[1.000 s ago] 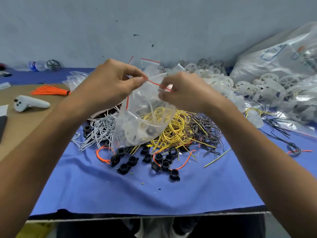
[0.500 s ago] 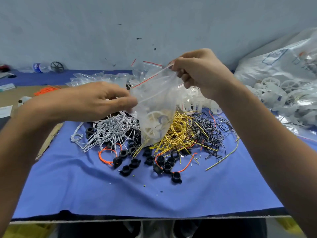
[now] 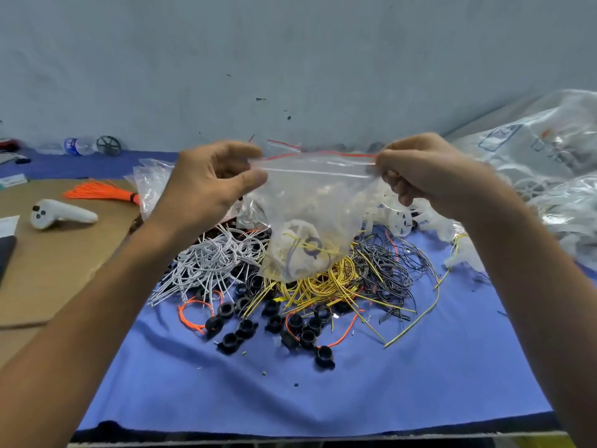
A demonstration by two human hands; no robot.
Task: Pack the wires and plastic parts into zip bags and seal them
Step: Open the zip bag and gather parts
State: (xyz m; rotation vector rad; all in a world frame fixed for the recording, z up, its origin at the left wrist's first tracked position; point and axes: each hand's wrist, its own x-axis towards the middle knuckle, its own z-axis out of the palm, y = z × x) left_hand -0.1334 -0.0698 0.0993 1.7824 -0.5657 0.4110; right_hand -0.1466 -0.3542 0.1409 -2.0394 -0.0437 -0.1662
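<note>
- Left hand [image 3: 206, 185] and right hand [image 3: 429, 176] each pinch, fingers closed, a top corner of the zip bag [image 3: 310, 215], mid-frame.
- It hangs above yellow wires [image 3: 323, 286] on the desk [image 3: 387, 392].

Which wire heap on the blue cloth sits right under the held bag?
The yellow heap: the zip bag hangs over it, while the white heap lies to its left and the black heap to its right.
</note>
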